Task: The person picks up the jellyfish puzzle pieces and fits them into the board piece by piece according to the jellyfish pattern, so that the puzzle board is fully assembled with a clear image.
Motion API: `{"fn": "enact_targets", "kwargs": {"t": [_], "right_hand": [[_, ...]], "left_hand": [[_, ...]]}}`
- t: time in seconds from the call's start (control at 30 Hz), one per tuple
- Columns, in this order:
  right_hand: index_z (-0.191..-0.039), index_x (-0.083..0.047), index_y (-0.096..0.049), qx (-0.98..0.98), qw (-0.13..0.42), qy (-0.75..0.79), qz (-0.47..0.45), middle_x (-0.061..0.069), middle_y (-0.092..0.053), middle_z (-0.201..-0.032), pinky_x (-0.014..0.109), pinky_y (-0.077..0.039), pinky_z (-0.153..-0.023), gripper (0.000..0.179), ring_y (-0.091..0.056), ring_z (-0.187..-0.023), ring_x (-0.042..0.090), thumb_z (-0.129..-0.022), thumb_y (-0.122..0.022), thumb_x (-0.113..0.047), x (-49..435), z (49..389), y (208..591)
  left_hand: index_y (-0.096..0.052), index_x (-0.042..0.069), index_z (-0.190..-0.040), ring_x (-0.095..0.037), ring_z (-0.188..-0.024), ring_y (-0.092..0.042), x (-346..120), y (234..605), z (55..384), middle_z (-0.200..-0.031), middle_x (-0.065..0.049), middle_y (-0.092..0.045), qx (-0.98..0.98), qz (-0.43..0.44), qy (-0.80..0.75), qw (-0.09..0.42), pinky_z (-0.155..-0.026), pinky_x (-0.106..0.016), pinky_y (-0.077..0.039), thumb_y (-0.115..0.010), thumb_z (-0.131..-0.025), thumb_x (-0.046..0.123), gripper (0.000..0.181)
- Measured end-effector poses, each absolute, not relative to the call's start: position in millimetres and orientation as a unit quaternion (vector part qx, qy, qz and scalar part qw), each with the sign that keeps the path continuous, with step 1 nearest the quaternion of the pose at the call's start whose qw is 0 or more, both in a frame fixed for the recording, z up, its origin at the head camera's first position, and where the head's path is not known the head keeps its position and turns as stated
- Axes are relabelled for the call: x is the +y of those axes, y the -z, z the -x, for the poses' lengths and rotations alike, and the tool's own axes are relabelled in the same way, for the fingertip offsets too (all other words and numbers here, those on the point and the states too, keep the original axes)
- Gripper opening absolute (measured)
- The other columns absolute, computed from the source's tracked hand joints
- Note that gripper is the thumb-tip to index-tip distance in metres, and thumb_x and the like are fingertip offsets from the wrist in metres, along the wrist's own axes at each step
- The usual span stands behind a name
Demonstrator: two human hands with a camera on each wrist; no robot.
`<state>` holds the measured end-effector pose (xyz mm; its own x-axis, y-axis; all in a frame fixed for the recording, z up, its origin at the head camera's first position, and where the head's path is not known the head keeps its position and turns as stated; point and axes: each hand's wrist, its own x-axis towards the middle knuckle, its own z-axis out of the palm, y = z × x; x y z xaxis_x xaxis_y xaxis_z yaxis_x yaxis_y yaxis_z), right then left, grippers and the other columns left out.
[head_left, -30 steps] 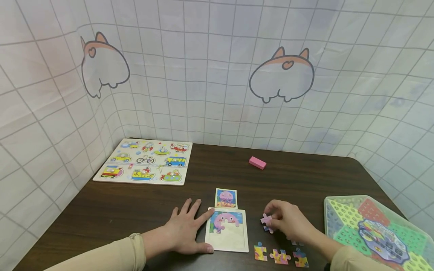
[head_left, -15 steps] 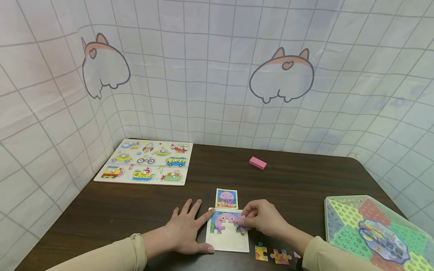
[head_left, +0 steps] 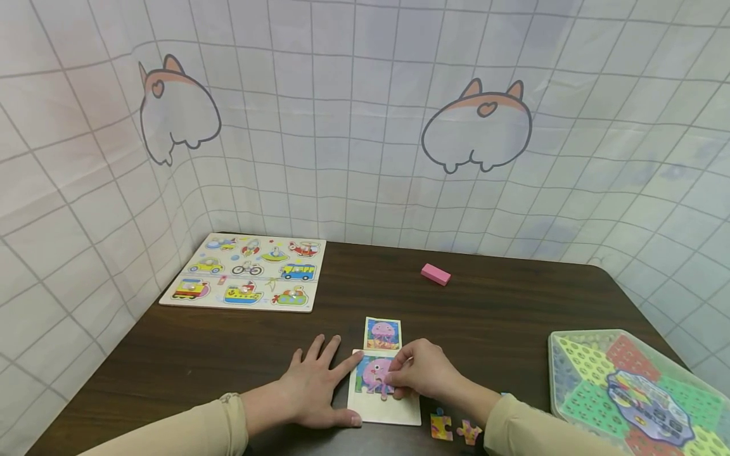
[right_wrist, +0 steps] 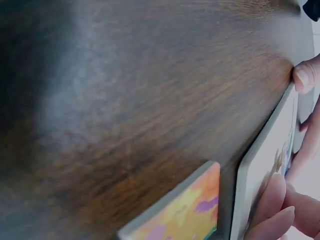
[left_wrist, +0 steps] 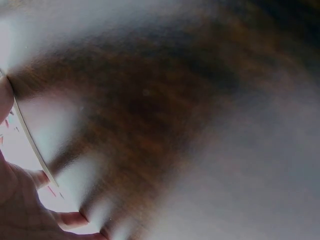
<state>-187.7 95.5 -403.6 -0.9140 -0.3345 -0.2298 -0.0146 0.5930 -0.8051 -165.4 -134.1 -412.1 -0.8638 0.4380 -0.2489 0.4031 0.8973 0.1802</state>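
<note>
My left hand lies with fingers spread on the table, its index fingertip and thumb at the left edge of a square white puzzle tray. In the left wrist view, its fingertips reach down beside the tray's edge. Over the tray's upper right, my right hand pinches a pink jigsaw piece, mostly covered by the fingers. It sits against the joined pieces of a pink jellyfish picture. Bare tray shows below them. A small jellyfish picture card touches the tray's far edge.
Loose yellow and pink jigsaw pieces lie right of the tray, some hidden by the right sleeve. A vehicle peg puzzle board lies back left, a pink block farther back. A clear-lidded game box stands at the right.
My right hand has carried the pink jigsaw piece left from beside the tray to the jellyfish picture, against the joined pieces. The left hand has stayed in place.
</note>
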Motion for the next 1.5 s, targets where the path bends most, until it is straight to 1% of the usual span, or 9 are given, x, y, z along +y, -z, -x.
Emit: {"fn": "enact_targets", "kwargs": {"t": [0.23,0.47,0.73,1.0,1.13,1.27,1.5], "right_hand": [[-0.079,-0.006,-0.067,0.884,0.200,0.417,0.074,0.005,-0.070,-0.058,0.018,-0.041,-0.044,0.018,-0.065,-0.049,0.008,-0.085,-0.083,-0.010,90.1,189.9,399.7],[-0.077,-0.007,-0.066,0.893,0.217,0.387,0.076,0.005,-0.069,-0.058,0.018,-0.042,-0.045,0.020,-0.061,-0.047,0.008,-0.085,-0.084,-0.011,87.9,194.1,396.1],[-0.069,-0.007,-0.065,0.911,0.191,0.352,0.099,0.003,-0.065,-0.054,0.018,-0.043,-0.044,0.025,-0.060,-0.045,0.009,-0.081,-0.087,-0.011,84.8,194.9,397.0],[-0.068,-0.008,-0.064,0.922,0.180,0.331,0.093,0.002,-0.065,-0.054,0.020,-0.044,-0.045,0.027,-0.060,-0.048,0.009,-0.083,-0.086,-0.016,82.7,193.8,397.8],[-0.065,-0.009,-0.064,0.924,0.172,0.324,0.106,0.000,-0.064,-0.052,0.020,-0.042,-0.044,0.029,-0.060,-0.046,0.009,-0.084,-0.085,-0.015,82.9,194.3,399.3],[-0.062,-0.010,-0.063,0.925,0.170,0.320,0.114,-0.001,-0.062,-0.050,0.020,-0.041,-0.044,0.031,-0.059,-0.045,0.008,-0.083,-0.085,-0.015,82.7,195.6,400.0],[-0.062,-0.010,-0.063,0.924,0.179,0.318,0.115,0.000,-0.062,-0.050,0.021,-0.042,-0.046,0.031,-0.059,-0.046,0.009,-0.084,-0.085,-0.015,82.3,196.7,400.4]], "left_hand": [[-0.031,0.034,-0.161,-0.048,-0.152,-0.026,-133.0,412.9,166.9,-0.166,-0.019,-0.028,0.963,-0.217,-0.061,0.149,-0.109,-0.073,-0.033,-0.063,-0.079,0.082,0.100],[-0.032,0.034,-0.160,-0.047,-0.152,-0.026,-132.9,412.1,166.0,-0.166,-0.019,-0.029,0.964,-0.213,-0.063,0.147,-0.109,-0.073,-0.033,-0.064,-0.078,0.082,0.100],[-0.033,0.034,-0.160,-0.048,-0.151,-0.027,-133.3,414.8,165.9,-0.165,-0.019,-0.030,0.965,-0.215,-0.059,0.139,-0.109,-0.073,-0.034,-0.063,-0.078,0.082,0.100],[-0.033,0.033,-0.160,-0.047,-0.151,-0.027,-133.1,412.9,165.0,-0.165,-0.019,-0.030,0.965,-0.216,-0.059,0.139,-0.109,-0.073,-0.033,-0.063,-0.079,0.082,0.099],[-0.032,0.034,-0.161,-0.047,-0.151,-0.027,-132.8,414.2,165.9,-0.165,-0.019,-0.030,0.964,-0.219,-0.056,0.143,-0.109,-0.072,-0.034,-0.062,-0.079,0.082,0.099],[-0.032,0.034,-0.161,-0.047,-0.151,-0.027,-133.0,414.8,166.2,-0.165,-0.019,-0.030,0.964,-0.221,-0.056,0.141,-0.108,-0.072,-0.034,-0.061,-0.079,0.082,0.099],[-0.033,0.033,-0.160,-0.047,-0.151,-0.028,-133.7,414.6,165.7,-0.165,-0.019,-0.031,0.964,-0.219,-0.057,0.137,-0.108,-0.072,-0.034,-0.063,-0.079,0.082,0.099]]}}
